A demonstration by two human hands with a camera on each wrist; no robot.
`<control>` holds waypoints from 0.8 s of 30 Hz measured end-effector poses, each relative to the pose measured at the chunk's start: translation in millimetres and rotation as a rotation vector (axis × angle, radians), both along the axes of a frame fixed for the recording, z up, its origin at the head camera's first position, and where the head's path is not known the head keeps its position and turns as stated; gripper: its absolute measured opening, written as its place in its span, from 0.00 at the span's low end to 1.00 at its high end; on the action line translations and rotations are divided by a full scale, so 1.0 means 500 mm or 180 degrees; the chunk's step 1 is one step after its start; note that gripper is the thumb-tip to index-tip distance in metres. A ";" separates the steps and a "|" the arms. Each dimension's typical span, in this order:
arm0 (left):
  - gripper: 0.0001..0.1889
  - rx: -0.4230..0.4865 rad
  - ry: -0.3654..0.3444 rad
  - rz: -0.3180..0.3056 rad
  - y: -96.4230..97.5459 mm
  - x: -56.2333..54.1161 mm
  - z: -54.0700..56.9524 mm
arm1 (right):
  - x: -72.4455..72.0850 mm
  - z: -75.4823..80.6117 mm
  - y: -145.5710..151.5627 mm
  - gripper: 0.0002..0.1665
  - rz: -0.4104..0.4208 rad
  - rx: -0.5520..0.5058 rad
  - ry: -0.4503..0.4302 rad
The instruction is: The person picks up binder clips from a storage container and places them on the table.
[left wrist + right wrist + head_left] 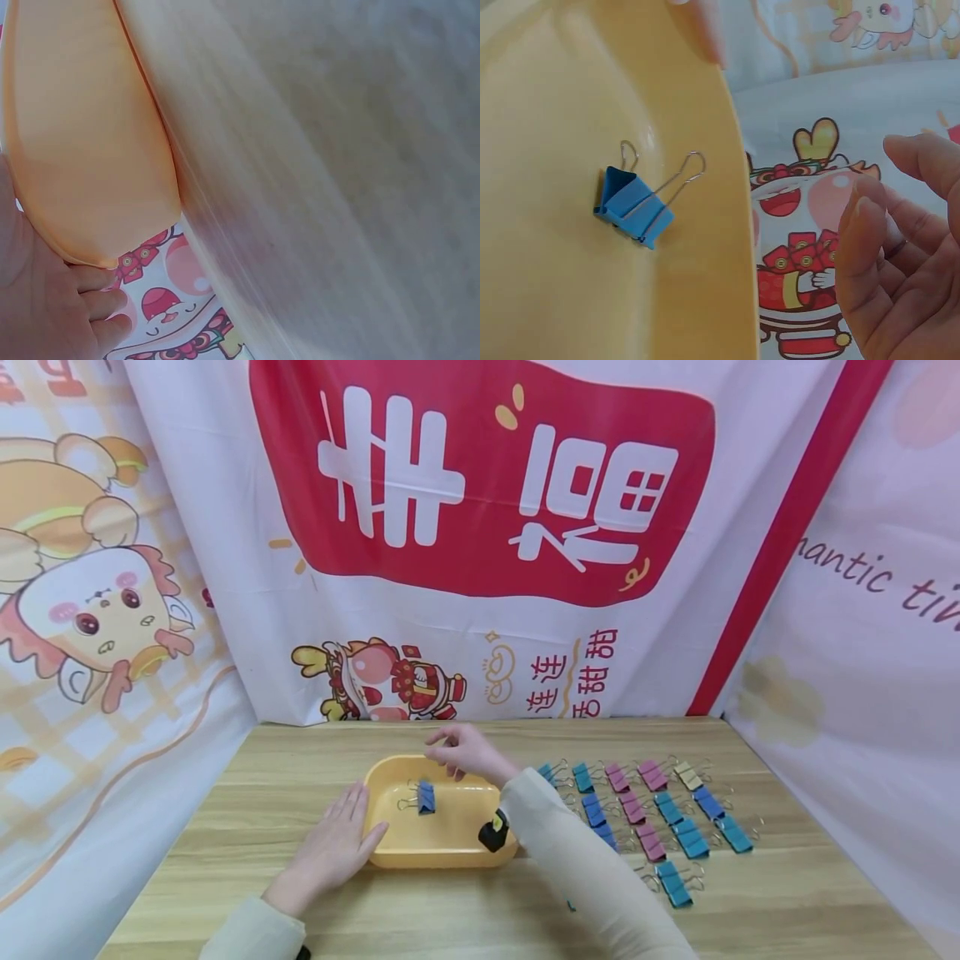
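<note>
A blue binder clip (426, 798) lies inside the yellow plastic tray (442, 860), its wire handles spread; the right wrist view shows the clip (634, 206) closer up. Against the tray's left end rests my left hand (337, 839), fingers extended along the outside and thumb at the rim. In the left wrist view those fingers (101, 304) show beside the tray wall (97, 150). My right hand (465, 750) hovers over the tray's back rim, its fingers loosely bent and thumb apart. Nothing sits between them in the right wrist view, where the hand (907, 262) appears beyond the rim.
Several rows of binder clips lie right of the tray, among them a pink clip (651, 842), a teal clip (673, 883) and a yellow clip (687, 775). My right sleeve (577, 860) covers part of them. A printed cloth (480, 602) hangs behind the wooden table (247, 827).
</note>
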State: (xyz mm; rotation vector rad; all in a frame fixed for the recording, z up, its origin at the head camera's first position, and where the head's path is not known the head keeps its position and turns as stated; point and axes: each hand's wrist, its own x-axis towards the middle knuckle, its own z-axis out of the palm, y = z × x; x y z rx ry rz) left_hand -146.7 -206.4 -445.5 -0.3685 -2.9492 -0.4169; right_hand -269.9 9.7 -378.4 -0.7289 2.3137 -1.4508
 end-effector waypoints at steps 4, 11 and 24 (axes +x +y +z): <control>0.38 -0.0006 0.0011 -0.0013 0.001 -0.001 -0.002 | -0.004 -0.008 -0.014 0.16 -0.0018 0.0050 0.0049; 0.37 0.0017 0.0035 -0.0008 0.001 -0.001 -0.006 | -0.003 -0.018 -0.038 0.14 -0.0006 0.0104 0.0020; 0.38 -0.0020 0.0034 -0.0012 0.001 -0.001 -0.004 | 0.011 -0.055 -0.068 0.18 0.0214 0.0311 -0.0303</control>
